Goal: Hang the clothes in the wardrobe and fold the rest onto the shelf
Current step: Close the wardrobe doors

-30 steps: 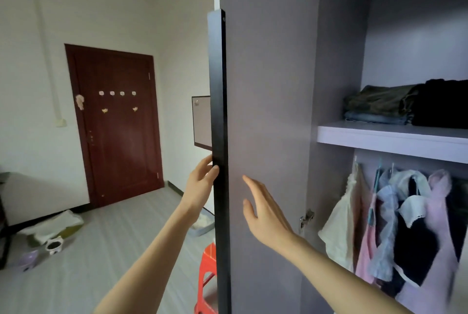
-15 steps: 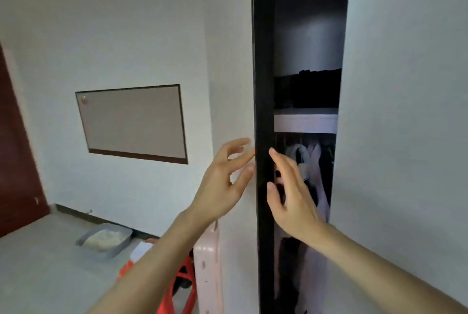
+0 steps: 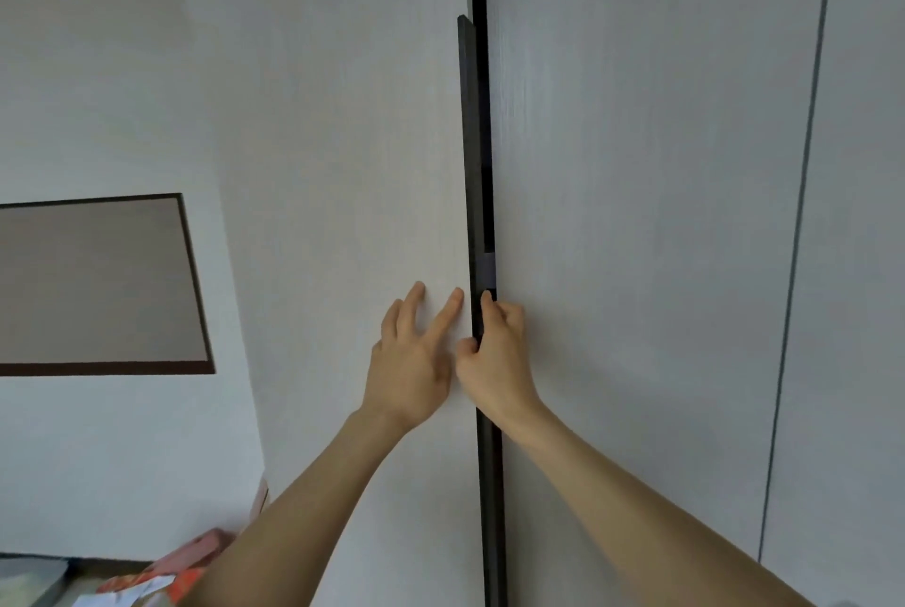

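1. The wardrobe [image 3: 636, 214] fills the centre and right of the frame. Only its pale grey door fronts show; what is inside is hidden.
2. The left door [image 3: 352, 165] stands in the centre of the frame. A long black handle strip [image 3: 469, 156] runs down its right edge, from the upper centre to the bottom edge of the frame.
3. The right door [image 3: 646, 263] lies just beside that strip. A narrow dark gap [image 3: 487, 126] separates the two doors, so the left door is almost shut but not flush.
4. A thin dark vertical seam [image 3: 803, 195] at the right of the frame marks the edge of a further panel.
5. The left hand [image 3: 414, 361] rests flat on the front of the left door, lower centre of the frame. Its fingers are straight and spread, with the fingertips [image 3: 456, 295] just beside the handle strip. It grips nothing.
6. The right hand [image 3: 499, 356] is at the gap, touching the left hand at the thumb side. Its fingers are curled around the handle strip, with the tips reaching into the gap.
7. Both forearms rise from the bottom edge of the frame toward the doors.
8. A brown board with a dark frame [image 3: 98, 283] hangs on the white wall at the left of the frame.
9. An orange-red object [image 3: 181, 567], partly blurred, sits at the lower left corner beside the wardrobe; what it is cannot be told.
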